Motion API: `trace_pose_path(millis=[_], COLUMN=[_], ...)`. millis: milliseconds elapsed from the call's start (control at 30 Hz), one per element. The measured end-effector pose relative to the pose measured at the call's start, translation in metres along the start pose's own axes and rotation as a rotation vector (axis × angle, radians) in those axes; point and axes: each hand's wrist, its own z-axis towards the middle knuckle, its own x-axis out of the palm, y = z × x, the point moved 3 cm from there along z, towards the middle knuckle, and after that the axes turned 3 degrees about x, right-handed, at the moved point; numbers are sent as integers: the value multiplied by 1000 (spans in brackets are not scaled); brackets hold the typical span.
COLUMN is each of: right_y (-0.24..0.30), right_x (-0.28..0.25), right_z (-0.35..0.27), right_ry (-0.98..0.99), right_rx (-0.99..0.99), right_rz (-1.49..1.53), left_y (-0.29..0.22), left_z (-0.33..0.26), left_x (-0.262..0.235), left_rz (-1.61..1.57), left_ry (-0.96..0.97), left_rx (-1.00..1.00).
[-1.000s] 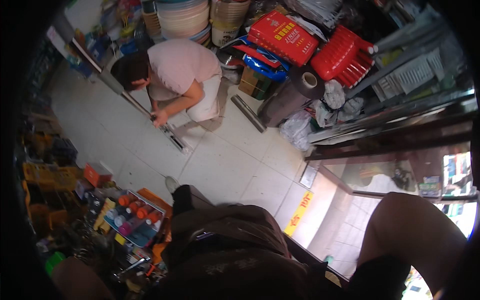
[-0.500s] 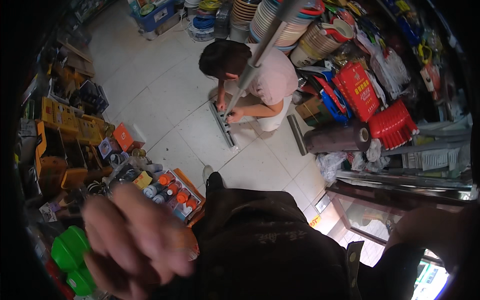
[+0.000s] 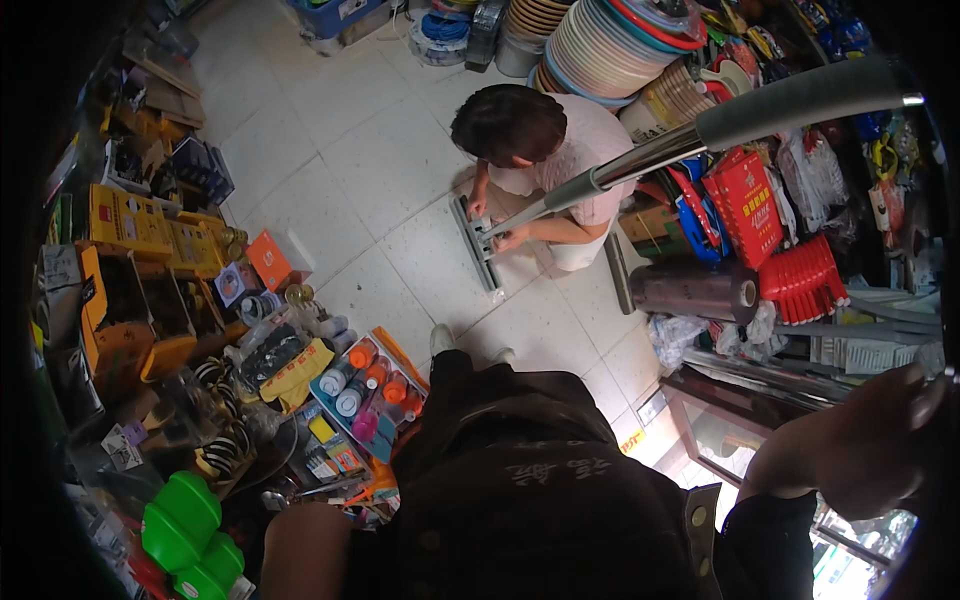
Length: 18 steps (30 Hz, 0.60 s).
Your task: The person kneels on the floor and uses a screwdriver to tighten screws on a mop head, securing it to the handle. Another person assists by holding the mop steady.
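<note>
A long metal pole (image 3: 640,160) with a grey foam grip (image 3: 800,100) slants from the upper right down to a flat grey floor-tool head (image 3: 478,245) on the tiles. Another person (image 3: 545,150) crouches over that head with both hands on it. My right hand (image 3: 875,440) is raised at the right edge, well below the grip and apart from it; its fingers look curled, and whether it holds anything is unclear. Of my left arm only a bare stretch (image 3: 300,545) shows at the bottom; the hand itself is hidden. My dark top (image 3: 540,480) fills the lower middle.
Goods crowd the left: yellow boxes (image 3: 130,215), a tray of coloured bottles (image 3: 365,390), green plastic containers (image 3: 185,520). Stacked bowls and plates (image 3: 620,45), red crates (image 3: 800,280) and a dark roll (image 3: 695,290) line the right. A glass door (image 3: 760,400) stands at lower right.
The view has swung further left and down. My left hand, spread open at the lower left half a second ago, has dropped out of sight. The pole now crosses the upper right.
</note>
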Motion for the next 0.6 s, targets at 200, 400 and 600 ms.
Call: trace_pose_path(millis=[200, 400, 600], right_y=[-57, -149, -305], right_x=[-30, -23, 8], right_z=[-59, -120, -134], right_ry=[21, 288, 934], right_rx=[585, 1142, 602], right_rz=[16, 72, -438], left_y=[-11, -8, -7], left_z=[1, 10, 39], left_x=[-18, -46, -121], left_rz=[268, 496, 677], left_ry=[100, 134, 98], left_rx=[175, 322, 403])
